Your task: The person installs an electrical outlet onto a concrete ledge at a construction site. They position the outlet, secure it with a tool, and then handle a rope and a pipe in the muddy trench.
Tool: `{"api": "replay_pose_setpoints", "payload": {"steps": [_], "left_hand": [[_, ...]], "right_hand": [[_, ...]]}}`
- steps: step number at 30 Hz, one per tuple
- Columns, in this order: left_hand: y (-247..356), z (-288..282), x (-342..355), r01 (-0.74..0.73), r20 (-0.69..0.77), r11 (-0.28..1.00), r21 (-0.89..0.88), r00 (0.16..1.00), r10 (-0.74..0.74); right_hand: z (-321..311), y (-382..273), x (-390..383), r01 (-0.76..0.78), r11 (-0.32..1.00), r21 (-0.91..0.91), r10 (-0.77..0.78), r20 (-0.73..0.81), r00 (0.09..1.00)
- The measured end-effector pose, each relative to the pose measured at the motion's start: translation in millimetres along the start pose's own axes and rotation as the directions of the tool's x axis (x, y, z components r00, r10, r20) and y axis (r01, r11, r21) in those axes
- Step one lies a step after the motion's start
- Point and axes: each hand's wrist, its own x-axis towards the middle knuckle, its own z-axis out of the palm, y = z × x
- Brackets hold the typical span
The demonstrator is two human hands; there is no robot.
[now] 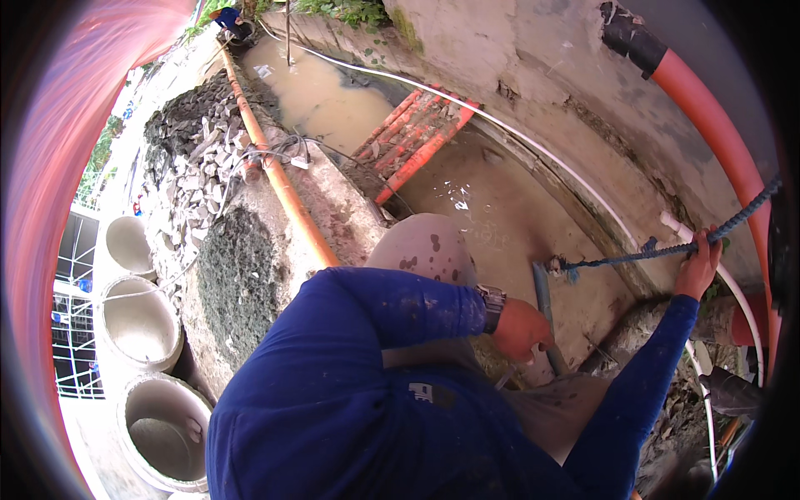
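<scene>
My right hand (700, 262) grips a braided blue rope (732, 223), which runs left to the upper end of a grey pipe (542, 296) standing in muddy water (479, 225). My left hand (518, 332), with a watch on its wrist, is low beside that pipe; its fingers are curled, and what they hold is hidden. My bent knee in stained light trousers (425, 250) sits at the edge of the rough concrete ledge (312, 208).
An orange frame (437, 133) spans the trench. Rubble (200, 150), an orange pipe (296, 217) and concrete rings (137, 325) lie left. A red pipe (708, 125) and white hose (567, 167) run along the right wall (525, 58). Another person (229, 21) is at the far end.
</scene>
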Motion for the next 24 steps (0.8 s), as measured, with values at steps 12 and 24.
{"api": "replay_pose_setpoints", "payload": {"steps": [12, 24], "left_hand": [[2, -3, -5, -0.015, 0.0, 1.0, 0.009, 1.0, 0.015], [1, -2, -5, 0.002, 0.005, 1.0, -0.005, 1.0, -0.002]], "right_hand": [[-16, 18, 12, 0.177, 0.943, -0.28, -0.16, 0.084, 0.984], [-22, 21, 12, 0.175, 0.954, -0.246, -0.161, 0.074, 0.984]]}}
